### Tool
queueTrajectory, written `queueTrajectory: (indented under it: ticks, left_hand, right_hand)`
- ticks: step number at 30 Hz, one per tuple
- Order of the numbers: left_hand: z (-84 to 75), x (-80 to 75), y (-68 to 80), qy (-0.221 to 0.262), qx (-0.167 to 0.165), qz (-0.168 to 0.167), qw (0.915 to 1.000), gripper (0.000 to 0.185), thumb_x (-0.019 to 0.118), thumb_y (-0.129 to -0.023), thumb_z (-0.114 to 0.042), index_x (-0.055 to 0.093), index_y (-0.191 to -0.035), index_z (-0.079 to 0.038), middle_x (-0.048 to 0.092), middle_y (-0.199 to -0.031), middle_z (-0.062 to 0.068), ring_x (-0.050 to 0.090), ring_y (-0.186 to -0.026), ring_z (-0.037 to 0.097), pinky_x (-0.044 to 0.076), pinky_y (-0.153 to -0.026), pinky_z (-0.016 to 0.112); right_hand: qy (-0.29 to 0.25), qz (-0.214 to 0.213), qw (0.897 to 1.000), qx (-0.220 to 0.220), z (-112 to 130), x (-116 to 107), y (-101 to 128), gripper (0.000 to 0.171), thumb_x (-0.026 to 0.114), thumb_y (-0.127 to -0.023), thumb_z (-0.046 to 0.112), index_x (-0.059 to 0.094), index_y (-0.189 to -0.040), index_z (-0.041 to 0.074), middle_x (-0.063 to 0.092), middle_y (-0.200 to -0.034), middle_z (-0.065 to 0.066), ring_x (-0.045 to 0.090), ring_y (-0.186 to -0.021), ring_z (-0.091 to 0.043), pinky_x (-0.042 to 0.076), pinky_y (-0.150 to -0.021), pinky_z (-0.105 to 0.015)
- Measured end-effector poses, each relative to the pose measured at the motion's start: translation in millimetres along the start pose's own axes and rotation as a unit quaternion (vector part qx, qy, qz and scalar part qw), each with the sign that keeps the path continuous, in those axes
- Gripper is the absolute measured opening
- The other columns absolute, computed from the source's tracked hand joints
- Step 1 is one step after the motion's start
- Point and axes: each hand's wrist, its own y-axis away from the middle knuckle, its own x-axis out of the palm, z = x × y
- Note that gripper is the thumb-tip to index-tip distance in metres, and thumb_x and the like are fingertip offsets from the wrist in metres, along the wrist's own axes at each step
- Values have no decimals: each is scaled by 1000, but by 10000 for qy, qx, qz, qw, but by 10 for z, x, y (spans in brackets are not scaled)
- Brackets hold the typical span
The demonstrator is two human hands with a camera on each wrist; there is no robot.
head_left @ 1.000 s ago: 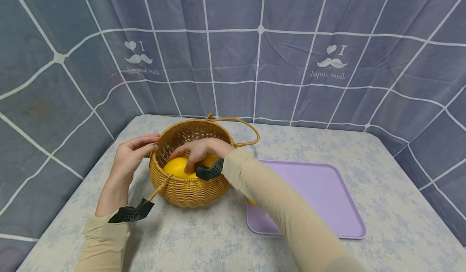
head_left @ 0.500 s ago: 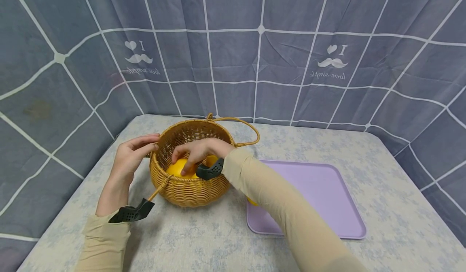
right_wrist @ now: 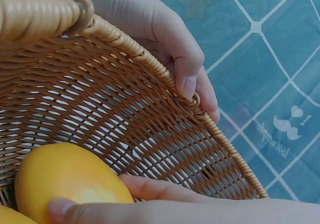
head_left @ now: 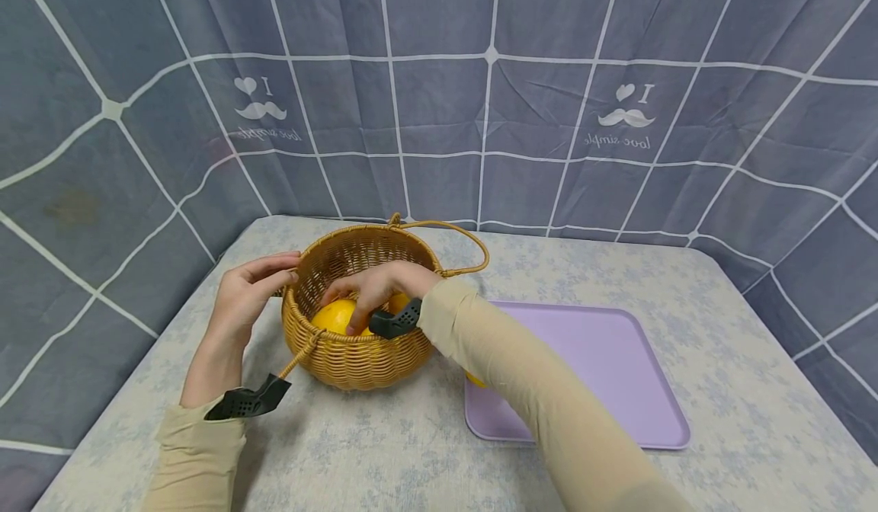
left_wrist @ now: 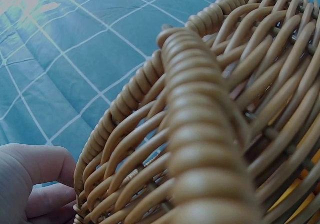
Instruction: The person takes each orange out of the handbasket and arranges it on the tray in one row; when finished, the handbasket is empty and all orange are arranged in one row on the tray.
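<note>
A round wicker basket (head_left: 360, 363) stands on the left part of the table in the head view. My left hand (head_left: 240, 299) holds its left rim, thumb at the edge. Reaching inside, my right hand (head_left: 373, 287) has its thumb and fingers around a smooth yellow oval fruit (head_left: 334, 317). The right wrist view has the thumb (right_wrist: 62, 209) on the near face of this fruit (right_wrist: 85, 176), with other fingers at its far side. Another yellow fruit (head_left: 399, 302) lies under the right hand, mostly hidden.
A flat lilac tray (head_left: 597, 367) lies right of the basket, partly under the right sleeve (head_left: 542, 390). A bit of something yellow (head_left: 475, 380) peeks out beside that sleeve at the tray's left edge. The basket's handle (head_left: 480, 249) hangs out to the right.
Inside the basket, the right fingers and thumb shift a little on the yellow fruit, which moves slightly. The left hand, basket and tray stay where they were.
</note>
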Motion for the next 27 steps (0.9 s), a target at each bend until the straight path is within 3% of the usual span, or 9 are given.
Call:
queueTrajectory:
  ticks: [8,14,17,24,27]
  left_hand:
    - [-307,104,158,-483,-51,-17,9988,37,65,-90,-27,65,-118,-4,60,-114,-10,58,-93,6,48,-75,17]
    - [-319,115,181,-408,-28,-65,9991,37,65,-89,-29,67,-117,-5,61,-117,-5,58,-95,7,48,-75,18]
    - [-329,109,181,-539,-53,8,9985,39,64,-91,-28,64,-120,-2,60,-116,-9,56,-97,7,48,-75,16]
    - [-345,118,173,-472,-170,-28,9987,37,64,-91,-24,63,-120,0,59,-108,-17,55,-98,4,47,-74,14]
    - [-329,121,159,-420,-208,-30,9989,37,64,-91,-24,63,-120,0,59,-108,-16,55,-98,5,47,-74,14]
  right_hand:
    - [177,-164,9997,-96,-7,12,29,62,72,-83,14,37,-134,21,39,-128,-2,44,-108,-16,42,-85,-24]
    - [823,-539,9951,-139,-8,23,23,63,75,-82,18,39,-133,24,36,-132,0,37,-111,-14,39,-86,-25]
    - [999,-647,9928,-133,0,28,32,62,75,-81,20,40,-132,26,36,-130,1,35,-112,-13,40,-85,-27]
    - [1074,-713,9916,-27,11,35,57,64,75,-81,20,41,-135,28,35,-135,0,34,-114,-14,40,-84,-28]
    - [686,-705,9951,61,3,38,67,64,75,-81,17,41,-134,28,37,-133,0,38,-111,-16,45,-80,-31]
